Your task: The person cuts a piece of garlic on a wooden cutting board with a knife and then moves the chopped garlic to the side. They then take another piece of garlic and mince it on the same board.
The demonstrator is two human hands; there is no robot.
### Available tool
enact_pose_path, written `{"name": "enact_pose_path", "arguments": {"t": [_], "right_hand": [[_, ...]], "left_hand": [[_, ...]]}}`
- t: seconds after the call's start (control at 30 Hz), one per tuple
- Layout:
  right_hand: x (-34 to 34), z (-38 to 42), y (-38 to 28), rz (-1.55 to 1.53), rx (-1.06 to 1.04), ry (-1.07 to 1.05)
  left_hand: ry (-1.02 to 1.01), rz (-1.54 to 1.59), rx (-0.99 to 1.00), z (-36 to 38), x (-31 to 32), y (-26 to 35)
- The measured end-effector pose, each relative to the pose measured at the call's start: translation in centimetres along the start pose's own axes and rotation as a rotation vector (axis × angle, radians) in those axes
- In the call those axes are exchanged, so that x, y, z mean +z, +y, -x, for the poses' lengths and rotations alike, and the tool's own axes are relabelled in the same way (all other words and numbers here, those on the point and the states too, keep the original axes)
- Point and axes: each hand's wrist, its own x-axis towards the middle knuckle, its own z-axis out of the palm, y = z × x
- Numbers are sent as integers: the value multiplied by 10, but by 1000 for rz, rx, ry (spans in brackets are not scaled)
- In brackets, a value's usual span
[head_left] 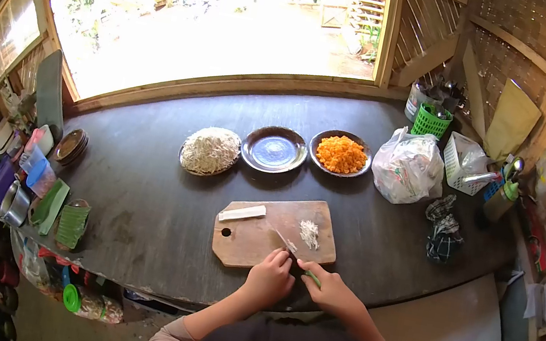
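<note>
My right hand (331, 290) grips a knife (288, 243) by its green handle, the blade pointing up and left over the wooden cutting board (250, 258). My left hand (271, 275) is closed at the board's near edge, its fingertips beside the blade. A small white bit shows by the blade, but what the left fingers hold is hidden. On the board's left part lies a white stick-shaped piece (242, 213). A small heap of white shreds (309, 233) sits to the right of the knife.
Behind the board stand a plate of white shreds (211, 151), a dark plate (274, 149) and a plate of chopped orange food (341, 155). A filled plastic bag (409, 167), a crumpled cloth (444, 228) and a white basket (464, 164) are at right. Folded leaves (72, 224) lie at left.
</note>
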Motion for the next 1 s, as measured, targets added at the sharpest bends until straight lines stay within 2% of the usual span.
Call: {"name": "enact_pose_path", "arguments": {"t": [0.07, 0.1, 0.3, 0.37, 0.47, 0.5, 0.57, 0.7, 0.77, 0.87, 1.0], "right_hand": [[-2, -3, -10, -17, 135, -77], [5, -10, -9, -25, 137, -76], [2, -3, 1, -26, -22, 14], [-5, 5, -8, 22, 107, -42], [-12, 3, -19, -3, 185, -100], [-6, 1, -13, -3, 185, -100], [11, -6, 8, -1, -44, 27], [11, -9, 11, 98, -7, -6], [-2, 1, -4, 30, 17, -35], [-9, 4, -14, 7, 92, -73], [8, -8, 8, -8, 18, -13]], "left_hand": [[24, 24, 5, 1, -1, 3], [16, 21, 6, 0, -4, -1], [45, -9, 32, -1, 3, -1], [44, 2, 21, -1, 1, -1], [52, -6, 15, -2, -2, 1], [53, -5, 15, -3, -4, 2], [3, 29, -10, -3, -8, 2], [-22, 18, 11, -3, -7, -1], [6, -5, 57, 0, 0, -6], [2, 46, 19, -1, -4, -2], [-21, 113, -47, -1, -10, 4]]}}
